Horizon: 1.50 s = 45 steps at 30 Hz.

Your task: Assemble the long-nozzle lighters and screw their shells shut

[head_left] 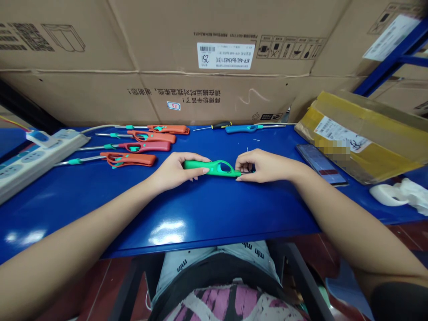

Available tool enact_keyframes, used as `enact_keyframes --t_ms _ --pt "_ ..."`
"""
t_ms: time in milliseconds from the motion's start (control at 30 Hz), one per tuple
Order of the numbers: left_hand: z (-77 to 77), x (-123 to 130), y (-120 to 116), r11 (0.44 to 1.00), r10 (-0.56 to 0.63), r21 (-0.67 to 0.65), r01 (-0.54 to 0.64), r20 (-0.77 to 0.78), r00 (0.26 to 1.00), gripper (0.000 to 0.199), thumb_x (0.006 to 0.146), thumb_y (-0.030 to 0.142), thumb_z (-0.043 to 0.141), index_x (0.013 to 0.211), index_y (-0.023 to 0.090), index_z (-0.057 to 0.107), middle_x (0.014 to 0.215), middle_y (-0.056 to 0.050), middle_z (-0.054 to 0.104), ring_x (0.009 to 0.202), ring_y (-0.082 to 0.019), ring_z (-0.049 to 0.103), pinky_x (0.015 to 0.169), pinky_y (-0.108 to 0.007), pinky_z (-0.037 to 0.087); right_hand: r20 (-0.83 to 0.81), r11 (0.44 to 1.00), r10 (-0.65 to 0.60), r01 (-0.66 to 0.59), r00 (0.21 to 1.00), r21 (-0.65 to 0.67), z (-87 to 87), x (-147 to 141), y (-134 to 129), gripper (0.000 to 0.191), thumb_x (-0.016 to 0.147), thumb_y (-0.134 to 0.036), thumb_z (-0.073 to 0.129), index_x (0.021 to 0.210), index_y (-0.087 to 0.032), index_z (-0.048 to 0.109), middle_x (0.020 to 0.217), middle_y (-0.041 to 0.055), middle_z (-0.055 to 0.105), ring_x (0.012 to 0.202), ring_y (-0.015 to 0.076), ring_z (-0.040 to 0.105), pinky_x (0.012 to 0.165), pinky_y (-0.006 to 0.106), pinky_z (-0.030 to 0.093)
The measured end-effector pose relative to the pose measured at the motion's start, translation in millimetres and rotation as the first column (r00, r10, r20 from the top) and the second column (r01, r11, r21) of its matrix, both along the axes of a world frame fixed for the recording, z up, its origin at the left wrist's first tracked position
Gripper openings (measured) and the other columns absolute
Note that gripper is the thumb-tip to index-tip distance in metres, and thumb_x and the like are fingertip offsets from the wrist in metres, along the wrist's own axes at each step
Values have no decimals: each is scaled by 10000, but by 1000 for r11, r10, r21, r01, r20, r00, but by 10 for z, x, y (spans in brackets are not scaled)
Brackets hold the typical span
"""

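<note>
Being held at a glossy blue table point(220, 214): one green plastic lighter point(214, 170).
Its handle is gripped by left fingers point(199, 171), its front end by right fingers point(248, 177); four orange-or-red lighters point(146, 159) are laid leftward.

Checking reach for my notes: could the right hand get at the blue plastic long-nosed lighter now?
Probably yes: nothing bulky stands between the right hand and the blue lighter, but the hand is occupied at one end of the green plastic lighter.

Green lighter point(216, 170), orange-red lighters point(146, 159), blue tabletop point(234, 209), purple-black-white patterned shirt point(216, 304)
</note>
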State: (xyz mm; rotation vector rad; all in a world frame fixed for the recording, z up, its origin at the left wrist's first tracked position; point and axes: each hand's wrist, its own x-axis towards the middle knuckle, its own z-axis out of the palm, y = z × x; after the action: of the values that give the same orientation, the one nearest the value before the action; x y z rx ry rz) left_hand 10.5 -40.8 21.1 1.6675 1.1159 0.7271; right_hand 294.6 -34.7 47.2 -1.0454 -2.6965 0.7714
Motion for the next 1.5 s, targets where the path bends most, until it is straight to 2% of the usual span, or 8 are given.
enact_keyframes --t_ms 100,200,300,467,933,1100,1233,1500 --pt "-48 -32 22 989 -68 125 72 -35 997 454 778 428 821 1144 164 769 922 -72 761 676 -139 648 659 -251 543 -1 1000 7 -7 1000 4 -14 5 -1 184 858 -345 716 857 -169 660 810 22 637 711 140 559 669 264 444" --pt "-71 -52 36 955 -105 268 125 -87 991 410 816 442 783 1132 180 773 1124 -95 748 890 -194 698 845 -298 560 -7 1000 18 -18 1000 15 -20 8 -2 196 863 -358 716 850 -173 651 814 25 633 715 142 556 667 264 438" --pt "-69 -59 43 904 -134 385 186 -158 978 402 844 440 754 1163 195 766 1144 -92 751 1021 -224 691 985 -336 520 -11 998 30 -29 999 57 -23 6 -3 193 873 -349 704 827 -175 633 801 26 622 707 143 543 659 266 420" --pt "-50 -57 29 844 -170 468 261 -229 958 415 867 394 742 1228 190 740 1159 -96 754 1026 -220 697 982 -324 517 -16 994 55 -53 998 94 -29 0 -10 175 873 -293 678 779 -182 582 771 12 590 694 139 518 652 262 387" --pt "-13 -28 -35 854 -106 475 214 -245 964 364 857 406 742 1156 202 774 1141 -89 772 1018 -238 714 974 -332 533 20 990 25 -28 999 141 -45 -38 -40 131 791 -200 628 769 -203 498 778 5 563 678 138 480 619 259 315" --pt "-29 -30 -32 841 -100 504 198 -215 971 353 861 394 752 1148 190 775 1135 -88 777 1007 -229 721 970 -326 529 31 991 5 -9 1000 134 -44 -46 -39 132 851 -294 650 819 -195 568 788 6 595 676 135 492 632 259 321" --pt "-36 -26 -36 845 -79 501 185 -226 971 374 866 418 744 1165 194 771 1131 -93 774 998 -232 720 968 -332 530 13 991 12 -14 1000 135 -58 -49 -33 232 904 -415 643 913 -183 623 822 24 625 692 143 513 640 258 337" --pt "-30 -25 -53 839 -75 506 200 -258 963 412 875 437 724 1180 163 759 1111 -93 779 969 -226 724 934 -313 539 20 983 15 -19 1000 181 -46 -70 -51 230 903 -373 627 786 -184 568 719 5 580 618 126 462 597 262 283"
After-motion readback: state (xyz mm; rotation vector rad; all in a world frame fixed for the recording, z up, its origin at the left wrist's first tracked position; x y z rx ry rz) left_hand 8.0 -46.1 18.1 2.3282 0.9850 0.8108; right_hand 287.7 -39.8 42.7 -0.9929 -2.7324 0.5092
